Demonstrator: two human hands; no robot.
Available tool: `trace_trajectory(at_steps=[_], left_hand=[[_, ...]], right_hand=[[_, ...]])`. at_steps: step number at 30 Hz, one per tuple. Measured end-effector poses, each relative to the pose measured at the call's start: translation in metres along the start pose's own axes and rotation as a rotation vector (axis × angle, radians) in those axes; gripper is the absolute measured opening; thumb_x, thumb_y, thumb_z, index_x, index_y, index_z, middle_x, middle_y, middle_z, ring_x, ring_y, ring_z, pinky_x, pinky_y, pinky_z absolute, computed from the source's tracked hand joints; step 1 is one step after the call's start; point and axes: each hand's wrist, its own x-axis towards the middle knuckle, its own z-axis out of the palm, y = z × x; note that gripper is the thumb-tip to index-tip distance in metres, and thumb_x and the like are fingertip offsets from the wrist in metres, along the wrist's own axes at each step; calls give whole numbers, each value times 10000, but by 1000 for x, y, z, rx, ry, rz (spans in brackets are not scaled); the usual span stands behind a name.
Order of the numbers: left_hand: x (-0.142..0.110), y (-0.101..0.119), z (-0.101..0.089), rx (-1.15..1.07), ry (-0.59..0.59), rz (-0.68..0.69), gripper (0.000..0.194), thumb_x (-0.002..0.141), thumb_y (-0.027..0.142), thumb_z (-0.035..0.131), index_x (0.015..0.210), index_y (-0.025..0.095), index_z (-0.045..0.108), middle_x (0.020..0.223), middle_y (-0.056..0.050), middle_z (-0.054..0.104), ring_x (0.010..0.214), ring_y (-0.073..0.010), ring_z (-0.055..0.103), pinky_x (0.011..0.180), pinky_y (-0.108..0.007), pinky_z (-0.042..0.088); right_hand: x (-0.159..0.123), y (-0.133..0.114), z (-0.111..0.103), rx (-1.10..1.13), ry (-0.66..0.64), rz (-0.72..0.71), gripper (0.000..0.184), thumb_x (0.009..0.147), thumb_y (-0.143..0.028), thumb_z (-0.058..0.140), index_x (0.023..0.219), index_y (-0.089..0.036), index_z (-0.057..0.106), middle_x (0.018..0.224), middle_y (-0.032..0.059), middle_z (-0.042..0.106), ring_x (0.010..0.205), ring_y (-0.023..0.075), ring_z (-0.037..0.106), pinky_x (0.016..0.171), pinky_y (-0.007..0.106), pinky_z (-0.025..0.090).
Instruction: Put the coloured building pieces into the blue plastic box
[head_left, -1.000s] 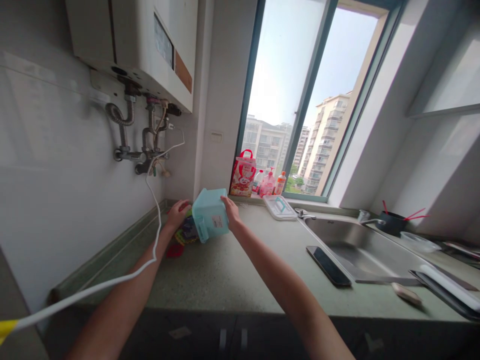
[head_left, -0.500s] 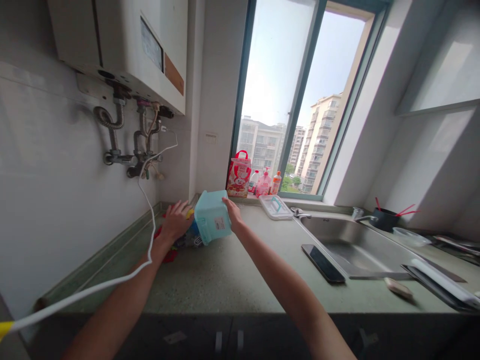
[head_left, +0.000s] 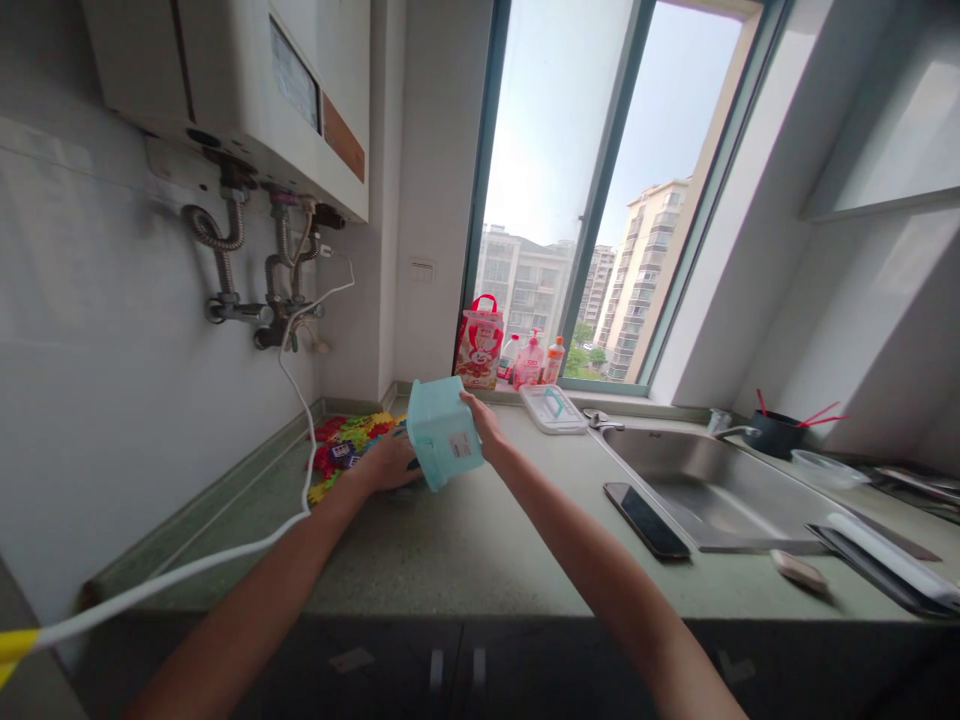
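A light blue plastic box (head_left: 442, 432) lies tipped on its side on the green countertop (head_left: 480, 540), its opening turned to the left. My right hand (head_left: 484, 425) grips its far right side. My left hand (head_left: 390, 462) rests against the box's left opening, fingers curled at its rim; whether they hold anything is hidden. A heap of small colourful toy pieces (head_left: 346, 442) is spread on the counter to the left of the box, by the wall.
A white cable (head_left: 296, 400) hangs from the water heater (head_left: 247, 80) across the left counter. A clear lid (head_left: 553, 409), a phone (head_left: 646, 506), the sink (head_left: 712, 485), a knife and board (head_left: 877, 560) lie to the right. Bottles and a red bag (head_left: 480, 345) stand on the sill.
The tipped box has moved right and toward me, uncovering the spilled toy pieces. My left hand came from the pile to the box's opening.
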Motion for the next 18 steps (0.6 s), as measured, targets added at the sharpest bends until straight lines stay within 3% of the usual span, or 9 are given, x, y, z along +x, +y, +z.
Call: trace_trajectory(at_steps=[3, 8, 13, 18], left_hand=[[-6, -4, 4, 50, -51, -1, 428, 948, 511, 643, 1306, 293, 728, 1375, -91, 708, 1314, -316, 599, 1231, -531, 309], [-9, -10, 9, 61, -24, -55, 460, 911, 531, 686, 1316, 319, 733, 1358, -77, 718, 1329, -307, 587, 1216, -490, 312], [-8, -11, 11, 64, -27, -100, 472, 894, 528, 697, 1317, 322, 736, 1371, -77, 711, 1355, -332, 566, 1210, -506, 299], [-8, -14, 15, 41, -11, -103, 481, 885, 519, 707, 1323, 322, 733, 1356, -79, 719, 1343, -335, 576, 1208, -503, 299]], right_hand=[[-6, -3, -28, 67, 40, 63, 576, 761, -609, 758, 1112, -153, 748, 866, 44, 763, 725, 224, 660, 723, 346, 537], [-21, 1, -92, 235, 146, 87, 516, 821, -605, 678, 1108, -178, 723, 922, 78, 782, 771, 266, 718, 753, 397, 580], [-38, 8, -151, 360, 238, -53, 473, 819, -621, 620, 1069, -225, 691, 908, 60, 771, 833, 295, 728, 796, 426, 598], [-49, 13, -182, 399, 403, -181, 493, 846, -619, 477, 1115, -261, 684, 979, 60, 771, 918, 299, 731, 794, 433, 608]])
